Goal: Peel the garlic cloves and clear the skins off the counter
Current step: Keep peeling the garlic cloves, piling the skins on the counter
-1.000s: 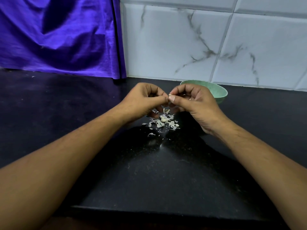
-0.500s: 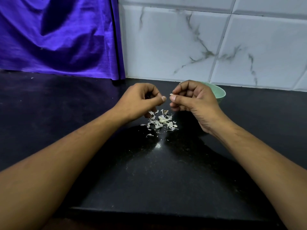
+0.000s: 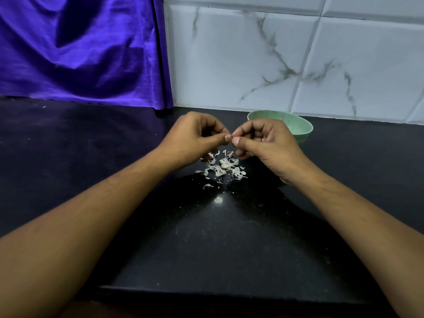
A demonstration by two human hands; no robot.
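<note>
Head view, looking down on a black speckled worktop (image 3: 206,244). Two bare hands raised just above it, near the middle: left hand (image 3: 197,136) and right hand (image 3: 263,143), both with fingers curled in, thumb and forefinger tips of the one meeting those of the other. Pinched between those tips, a small pale piece (image 3: 232,134), too small to tell as clove or skin. One thin ring (image 3: 263,139) on a finger of the right hand. Directly below the hands, lying on the worktop, one loose heap of garlic skins (image 3: 215,172): thin white curls and flakes, too many and too fine to count, with a few stray flakes apart from the heap on the near side. In the middle of that heap, one pale, bare garlic clove (image 3: 225,165), touching the skins around it. Behind the right hand and partly hidden by it, one green bowl (image 3: 298,127), upright on the worktop near the wall, contents hidden. At the back, white marble-look tiles (image 3: 252,53) with grey veins, and to their left one purple cloth (image 3: 80,53) hanging down to the worktop. Two bare forearms reaching in from the near corners. One small bright glint of light on the worktop just on the near side of the skins.
</note>
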